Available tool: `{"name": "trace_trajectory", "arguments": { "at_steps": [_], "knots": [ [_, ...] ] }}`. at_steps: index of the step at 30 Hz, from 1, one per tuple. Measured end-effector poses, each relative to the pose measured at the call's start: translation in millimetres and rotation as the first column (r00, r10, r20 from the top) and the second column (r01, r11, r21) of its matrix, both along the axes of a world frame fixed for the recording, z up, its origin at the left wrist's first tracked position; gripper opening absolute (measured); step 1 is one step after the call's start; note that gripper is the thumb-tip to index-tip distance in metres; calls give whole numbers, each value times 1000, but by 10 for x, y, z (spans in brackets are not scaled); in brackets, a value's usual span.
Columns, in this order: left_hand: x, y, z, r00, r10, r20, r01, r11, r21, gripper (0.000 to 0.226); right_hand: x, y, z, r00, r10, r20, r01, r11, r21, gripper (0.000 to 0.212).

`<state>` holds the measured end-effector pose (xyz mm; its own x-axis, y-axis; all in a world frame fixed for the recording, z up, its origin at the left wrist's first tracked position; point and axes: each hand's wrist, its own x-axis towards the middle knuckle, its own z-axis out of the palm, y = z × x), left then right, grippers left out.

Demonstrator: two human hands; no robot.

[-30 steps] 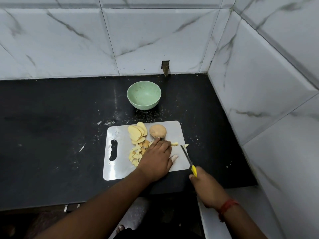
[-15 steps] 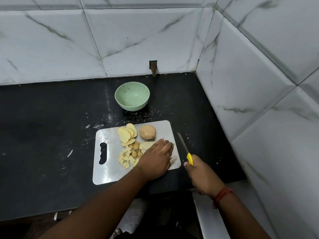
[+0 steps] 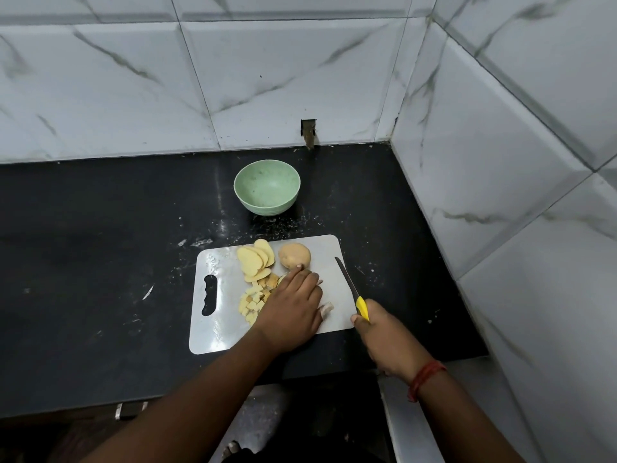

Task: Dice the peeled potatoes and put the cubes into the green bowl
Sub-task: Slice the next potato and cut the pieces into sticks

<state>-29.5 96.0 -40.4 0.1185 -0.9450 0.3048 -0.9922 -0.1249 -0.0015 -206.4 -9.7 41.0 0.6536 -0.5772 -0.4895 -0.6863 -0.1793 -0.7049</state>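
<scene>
The left hand (image 3: pixel 289 310) lies flat-fingered over wet, likely slippery cubes (image 3: pixel 251 304), best scooped from below, while the right hand (image 3: pixel 384 339) grips the knife (image 3: pixel 352 290)

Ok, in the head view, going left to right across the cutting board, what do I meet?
Handle slot → potato slices → whole potato → knife, gripped by the right hand. The cubes and the left hand overlap, so I leave them out.

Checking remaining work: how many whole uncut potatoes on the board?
1. The whole potato sits at the cutting board's far edge, right of the slices. The left hand may hide more pieces.
</scene>
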Motion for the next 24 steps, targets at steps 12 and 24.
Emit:
{"name": "trace_trajectory", "arguments": {
  "at_steps": [12, 24],
  "knots": [
    [837, 395, 119, 846, 468, -255, -447, 884, 138, 59, 331, 168, 13, 1000, 29, 6, -29, 1000, -7, 15],
    [921, 462, 90, 971, 237, -36, -237, 971, -8, 31, 369, 266, -89, 1000, -22, -4, 22, 997, 69, 14]
  ]
}}
